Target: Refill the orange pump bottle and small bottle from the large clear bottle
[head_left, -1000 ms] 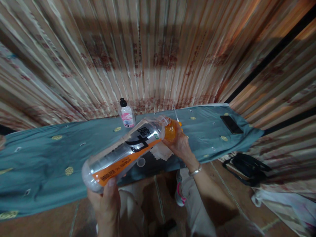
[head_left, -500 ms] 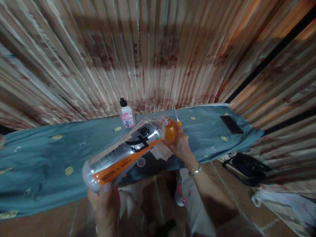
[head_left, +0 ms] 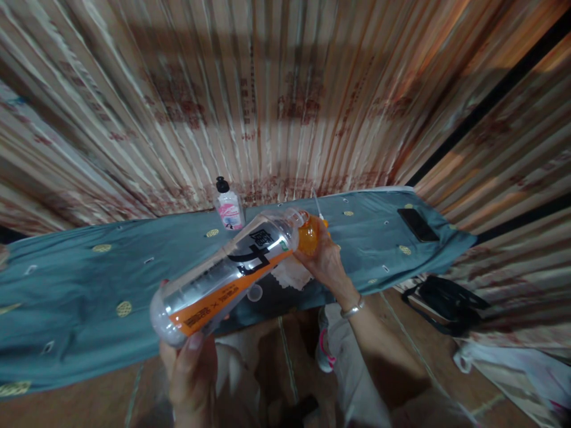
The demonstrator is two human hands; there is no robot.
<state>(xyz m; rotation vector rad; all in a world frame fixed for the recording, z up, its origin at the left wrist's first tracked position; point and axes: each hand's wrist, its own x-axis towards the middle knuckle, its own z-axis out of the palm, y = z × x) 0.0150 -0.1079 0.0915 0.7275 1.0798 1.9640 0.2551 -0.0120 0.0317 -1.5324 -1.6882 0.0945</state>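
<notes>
From my end I see the large clear bottle (head_left: pixel 227 279) held aslant above the cloth-covered table (head_left: pixel 89 285), base towards eight o'clock, neck towards two. My left hand (head_left: pixel 190 368) grips it near the base—thumb pressed on the label, fingers wrapped underneath. At its neck, my right hand (head_left: pixel 325 258) has the orange bottle (head_left: pixel 307 233); its fingers curl round—exact fingertip placement I can't tell. A pink-labelled bottle (head_left: pixel 229 209) stands at twelve o'clock, a phone (head_left: pixel 418 224) lies between two and three, a black bag (head_left: pixel 446 303) at three.
</notes>
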